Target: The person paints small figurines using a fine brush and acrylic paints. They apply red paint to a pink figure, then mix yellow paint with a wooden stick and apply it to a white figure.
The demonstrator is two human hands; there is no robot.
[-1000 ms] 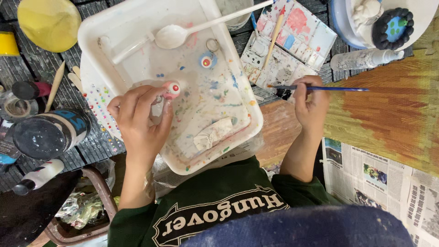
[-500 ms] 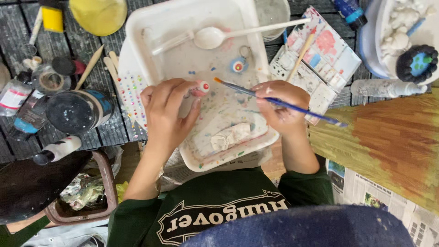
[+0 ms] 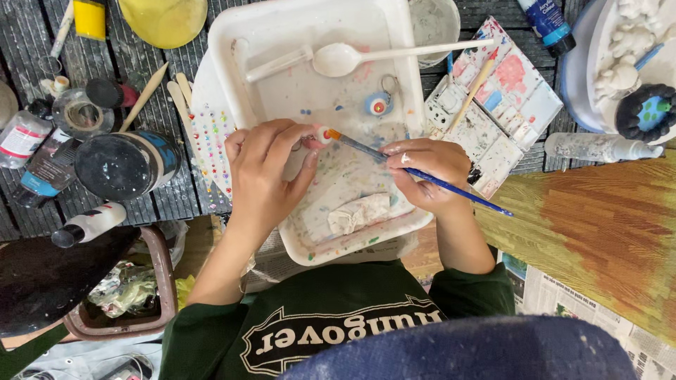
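Going from the left edge of the slatted dark table, a black-lidded jar [image 3: 127, 163] is lying by a sheet of small coloured dots [image 3: 210, 144], and beside them a white tray [image 3: 310, 84] speckled with paint is sitting across the middle, a white spoon [image 3: 345, 59] resting near its far edge.

Over the tray the left hand [image 3: 264, 176] is pinching a small round white-and-red piece [image 3: 323, 134] between thumb and fingertips, fingers curled in close around it, holding it just above the tray floor. The right hand [image 3: 426, 172] is gripping a blue-handled brush [image 3: 422, 174] like a pen, fingers closed tightly on the shaft, and the orange-tipped bristles are touching the piece.

The step in hand appears to be dabbing colour onto the little piece; judging by the contact, the next stroke is calling for a steady pinch and a light, short touch, since the piece is tiny and could slip.

Further right, a stained paint palette [image 3: 503, 105] is lying at the tray's right side
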